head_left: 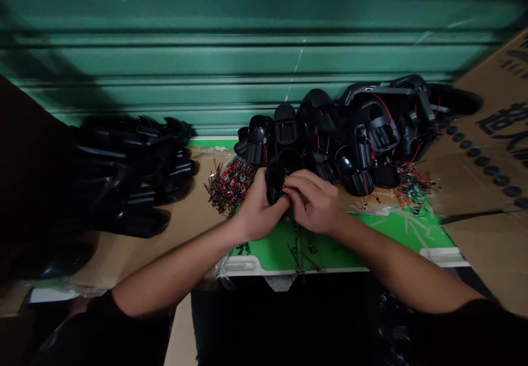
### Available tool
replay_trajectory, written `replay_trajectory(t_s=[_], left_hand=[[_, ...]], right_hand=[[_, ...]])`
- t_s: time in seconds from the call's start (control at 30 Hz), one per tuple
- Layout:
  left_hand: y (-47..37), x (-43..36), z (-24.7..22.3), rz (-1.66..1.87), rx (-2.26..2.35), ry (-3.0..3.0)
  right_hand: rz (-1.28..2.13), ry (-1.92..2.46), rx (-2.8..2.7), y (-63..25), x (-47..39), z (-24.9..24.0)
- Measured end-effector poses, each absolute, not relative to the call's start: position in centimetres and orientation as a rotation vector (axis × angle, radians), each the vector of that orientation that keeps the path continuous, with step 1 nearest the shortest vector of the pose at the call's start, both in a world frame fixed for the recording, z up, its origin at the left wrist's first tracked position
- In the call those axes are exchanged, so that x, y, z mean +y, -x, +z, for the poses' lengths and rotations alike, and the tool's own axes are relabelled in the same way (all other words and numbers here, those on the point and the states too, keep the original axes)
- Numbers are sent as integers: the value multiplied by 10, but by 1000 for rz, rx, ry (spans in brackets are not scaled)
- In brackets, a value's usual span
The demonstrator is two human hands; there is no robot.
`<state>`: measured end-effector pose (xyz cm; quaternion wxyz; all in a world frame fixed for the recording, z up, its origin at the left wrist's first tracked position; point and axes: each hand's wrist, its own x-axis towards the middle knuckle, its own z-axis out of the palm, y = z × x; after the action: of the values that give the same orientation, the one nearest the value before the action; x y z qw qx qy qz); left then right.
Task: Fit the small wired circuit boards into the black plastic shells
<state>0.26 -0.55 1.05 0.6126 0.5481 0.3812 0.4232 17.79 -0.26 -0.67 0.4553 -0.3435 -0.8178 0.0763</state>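
Note:
My left hand (264,209) is wrapped round a black plastic housing (275,168), thumb along its near side. The housing is held above the green board, its hollow side facing me. Over its right edge, my right hand (313,201) has thumb and fingertips pinched together at the opening; what they pinch is too small and dark to make out. Left of the housing lies a heap of red and black wires (231,184). Behind it stand several similar black housings (260,140), some with red wires in them.
More black plastic parts (136,190) are piled at the left on cardboard. Another wire bundle (412,187) lies at the right of the green board (272,253). A cardboard box (490,151) stands at the right, and a green ribbed wall (185,58) closes off the back.

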Motion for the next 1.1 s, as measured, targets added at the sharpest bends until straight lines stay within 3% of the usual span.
replay_trajectory(t_s=[0.87,0.97,1.1], left_hand=[[1,-2,13,1044,898,-1467],[1,-1,10,1056,894,-1520],[2,-1,6,1021,844,-1472]], right_hand=[[252,877,-1906,-175,-4,-1],[383,984,-1751,-173,-3,2],[888,1035,-1427,-172,2,-1]])
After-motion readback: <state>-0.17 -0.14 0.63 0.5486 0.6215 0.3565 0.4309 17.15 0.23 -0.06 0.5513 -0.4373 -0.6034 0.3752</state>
